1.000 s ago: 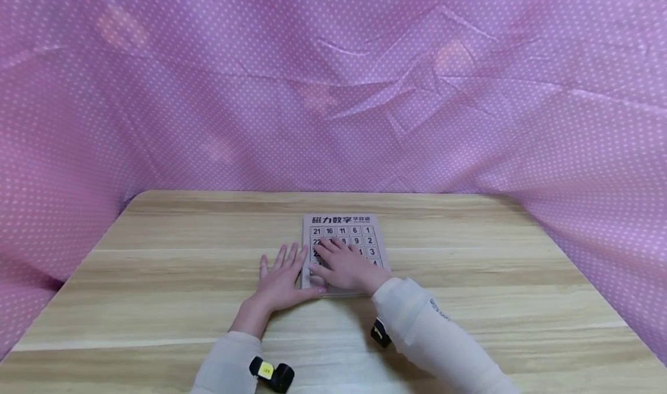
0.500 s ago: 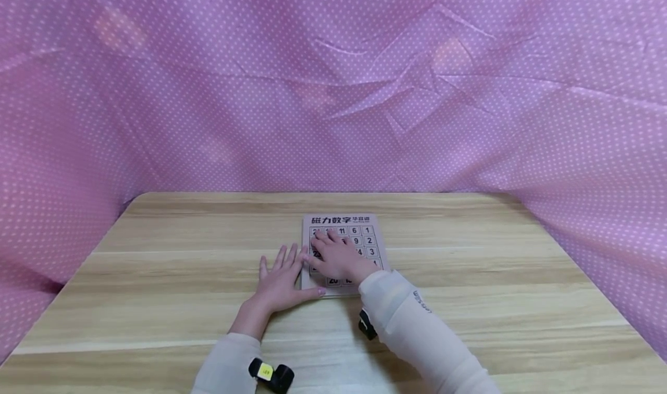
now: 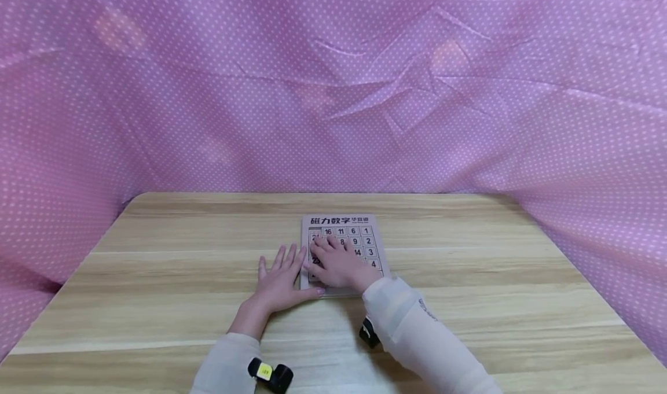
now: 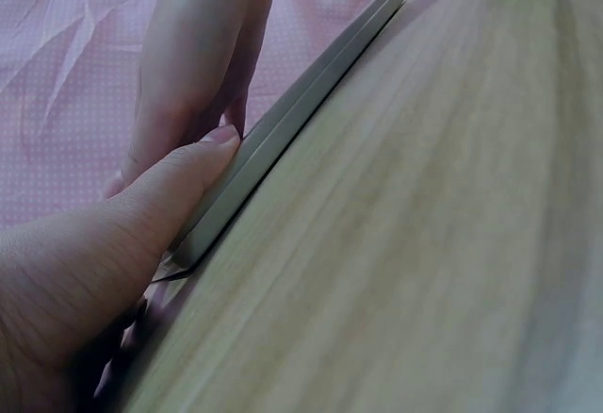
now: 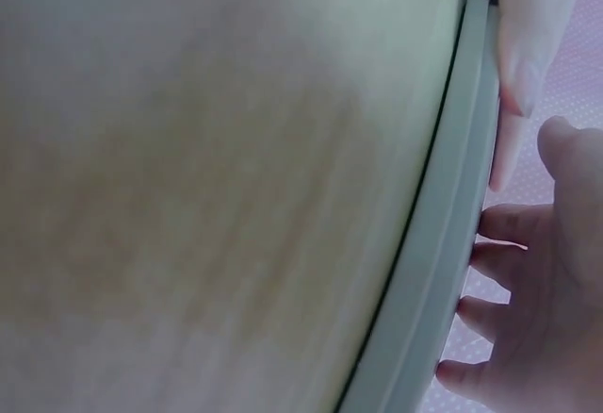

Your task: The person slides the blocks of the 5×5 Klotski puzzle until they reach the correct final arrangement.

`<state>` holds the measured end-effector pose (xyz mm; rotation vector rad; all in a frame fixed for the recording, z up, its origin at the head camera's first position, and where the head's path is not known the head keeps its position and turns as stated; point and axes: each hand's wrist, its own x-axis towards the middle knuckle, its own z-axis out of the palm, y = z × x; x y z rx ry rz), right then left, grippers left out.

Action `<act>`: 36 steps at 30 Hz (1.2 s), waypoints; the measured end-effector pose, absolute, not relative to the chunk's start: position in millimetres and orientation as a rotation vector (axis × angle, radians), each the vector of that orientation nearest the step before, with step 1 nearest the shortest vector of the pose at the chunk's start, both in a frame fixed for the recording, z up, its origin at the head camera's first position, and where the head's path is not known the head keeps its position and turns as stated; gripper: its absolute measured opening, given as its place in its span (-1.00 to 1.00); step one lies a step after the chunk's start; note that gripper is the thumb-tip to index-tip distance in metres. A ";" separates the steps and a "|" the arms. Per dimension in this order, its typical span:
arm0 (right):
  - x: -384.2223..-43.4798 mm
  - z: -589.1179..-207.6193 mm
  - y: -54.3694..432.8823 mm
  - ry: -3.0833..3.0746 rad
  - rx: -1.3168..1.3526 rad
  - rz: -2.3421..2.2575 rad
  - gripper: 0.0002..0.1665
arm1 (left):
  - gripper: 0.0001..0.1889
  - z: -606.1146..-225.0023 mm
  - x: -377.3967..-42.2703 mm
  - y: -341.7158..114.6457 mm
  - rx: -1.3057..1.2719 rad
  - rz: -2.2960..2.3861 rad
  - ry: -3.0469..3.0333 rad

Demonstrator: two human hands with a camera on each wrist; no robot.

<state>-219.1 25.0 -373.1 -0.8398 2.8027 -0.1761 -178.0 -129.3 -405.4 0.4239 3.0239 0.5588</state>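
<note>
A flat number sliding puzzle [image 3: 341,221] with a grid of numbered tiles lies on the table. My left hand [image 3: 278,287] rests at its left side with fingers spread and straight. Its thumb [image 4: 212,144] lies along the puzzle's near edge in the left wrist view. Over the left part of the grid, my right hand [image 3: 337,267] touches tiles with its fingertips, the fingers spread and slightly bent. In the right wrist view those fingertips [image 5: 485,317] meet the puzzle's face. A dark gap [image 3: 315,229] shows at the grid's top left corner. The right hand hides the grid's lower middle.
The wooden table [image 3: 182,226] extends well to both sides of the puzzle. A pink dotted cloth [image 3: 333,93] hangs behind it and along both sides. Black wrist cameras sit on the left sleeve [image 3: 229,362] and the right sleeve [image 3: 422,330].
My right hand went forward and left to the top left tiles, then drew back a little. The left tile column slid towards me, leaving a gap at its top. My left hand stayed put.
</note>
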 end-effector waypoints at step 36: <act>-227.8 -371.2 79.7 2.848 -0.724 -0.339 -0.29 | 0.09 -407.6 -180.7 -129.3 0.430 0.579 3.038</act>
